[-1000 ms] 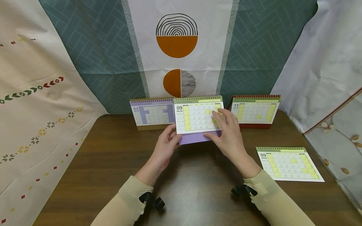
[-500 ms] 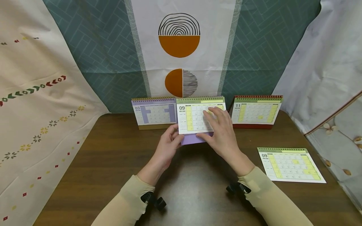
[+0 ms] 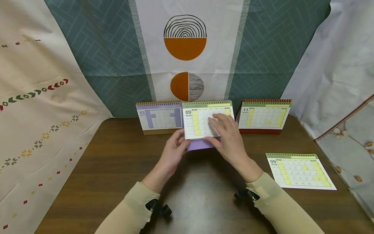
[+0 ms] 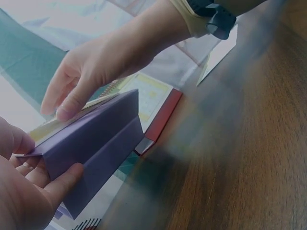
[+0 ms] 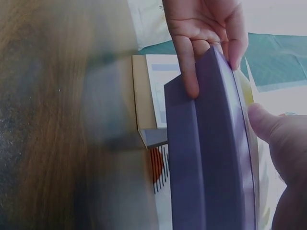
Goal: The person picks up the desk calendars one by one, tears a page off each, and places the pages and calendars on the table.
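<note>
A desk calendar (image 3: 201, 125) with a green-headed "09" page and a purple stand is held up off the table, at the back middle in the head view. Its purple underside (image 5: 211, 143) faces the right wrist camera. My left hand (image 3: 174, 146) grips the stand's lower left corner, thumb in front and fingers beneath. Over the right part of the page my right hand (image 3: 230, 138) lies with fingers spread and slightly bent. Its thumb (image 4: 72, 106) touches near the page's lower edge; whether the other fingertips touch the paper I cannot tell.
A purple "03" calendar (image 3: 160, 118) on a tan stand stands behind left. To the right stands a green "11" calendar (image 3: 263, 117) on a red stand. A loose "09" sheet (image 3: 301, 172) lies on the wooden table (image 3: 102, 175) at right. Cloths hang around the back and sides.
My right hand has slid left across the page, then nearly stopped, its fingertips dipping slightly. The left hand keeps its hold on the calendar. The head view has shifted a little.
</note>
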Available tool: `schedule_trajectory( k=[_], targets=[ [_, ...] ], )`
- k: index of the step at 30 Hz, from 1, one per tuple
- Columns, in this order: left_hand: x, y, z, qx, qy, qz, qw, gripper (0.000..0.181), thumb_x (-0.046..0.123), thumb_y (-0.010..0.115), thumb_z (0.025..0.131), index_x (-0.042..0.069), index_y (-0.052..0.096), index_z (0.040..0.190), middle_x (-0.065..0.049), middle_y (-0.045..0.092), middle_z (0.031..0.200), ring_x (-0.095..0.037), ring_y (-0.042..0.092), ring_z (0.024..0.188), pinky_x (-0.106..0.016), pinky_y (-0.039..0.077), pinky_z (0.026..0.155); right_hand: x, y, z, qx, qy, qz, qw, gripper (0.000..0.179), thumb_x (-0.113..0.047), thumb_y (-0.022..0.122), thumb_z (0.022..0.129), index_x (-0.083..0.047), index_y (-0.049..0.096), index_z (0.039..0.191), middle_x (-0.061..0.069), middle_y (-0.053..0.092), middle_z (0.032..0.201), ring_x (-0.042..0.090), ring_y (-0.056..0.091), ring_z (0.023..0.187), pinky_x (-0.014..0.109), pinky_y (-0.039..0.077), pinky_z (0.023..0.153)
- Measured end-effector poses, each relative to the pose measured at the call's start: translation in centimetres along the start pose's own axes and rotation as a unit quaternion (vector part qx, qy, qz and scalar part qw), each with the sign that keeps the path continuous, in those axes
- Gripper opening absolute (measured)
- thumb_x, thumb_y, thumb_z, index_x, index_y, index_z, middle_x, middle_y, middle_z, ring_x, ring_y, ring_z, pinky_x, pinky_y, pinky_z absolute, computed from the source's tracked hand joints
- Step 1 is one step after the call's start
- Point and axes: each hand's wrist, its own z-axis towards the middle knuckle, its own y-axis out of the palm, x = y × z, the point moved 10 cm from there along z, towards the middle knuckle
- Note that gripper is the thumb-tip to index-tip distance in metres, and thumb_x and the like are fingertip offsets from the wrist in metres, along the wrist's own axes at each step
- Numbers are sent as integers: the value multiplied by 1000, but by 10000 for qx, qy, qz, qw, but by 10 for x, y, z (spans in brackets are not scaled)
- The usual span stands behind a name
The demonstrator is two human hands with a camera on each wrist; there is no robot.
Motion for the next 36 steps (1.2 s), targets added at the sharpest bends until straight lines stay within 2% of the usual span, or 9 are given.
schedule_trajectory(
  k=[5,10,14,21,25,29,36],
  targets=[
    [1,0,-1,13,42,21,10000,40,0,57,111,4,58,150,-19,74,137,-23,72,112,-39,59,98,0,-2,-1,-7,-97,192,9998,65,-23,98,83,-9,73,141,15,61,148,36,53,135,55,44,115],
    [2,-1,-1,40,55,49,10000,38,0,57,111,2,58,149,-21,74,135,-22,71,111,-38,59,96,-2,-2,-1,-53,-239,237,9994,46,-19,92,91,-13,77,134,10,66,141,33,56,133,54,42,117],
    [1,-2,-1,44,41,69,10000,37,0,57,111,2,58,148,-21,74,136,-23,71,112,-38,59,97,-5,-7,0,66,-340,219,9992,36,-15,88,95,-15,80,130,7,71,133,30,59,129,53,42,116],
    [0,-1,-1,9,25,59,10000,38,-2,56,110,1,57,149,-22,72,139,-28,72,116,-42,60,100,-14,-23,2,560,-553,120,9968,30,-11,88,94,-12,83,123,7,77,119,33,66,120,53,43,118],
    [-2,-1,-1,-9,53,107,9999,38,-3,55,110,-1,57,148,-23,72,138,-29,73,117,-44,60,100,-20,-33,5,777,-769,-70,9940,30,-8,88,94,-11,83,123,8,79,114,33,69,113,53,49,111],
    [-3,-1,-1,6,64,185,9998,37,-3,57,109,-1,58,147,-23,74,134,-27,73,113,-41,60,97,-26,-40,10,811,-911,-205,9923,34,-6,88,93,-11,82,126,8,80,113,32,70,111,52,55,102],
    [-5,-2,0,61,145,375,9992,37,-2,58,108,2,62,144,-20,77,127,-22,71,104,-32,56,87,-40,-49,21,823,-1095,-436,9896,30,-3,82,97,-8,81,126,11,79,115,34,72,106,51,58,97]
  ],
)
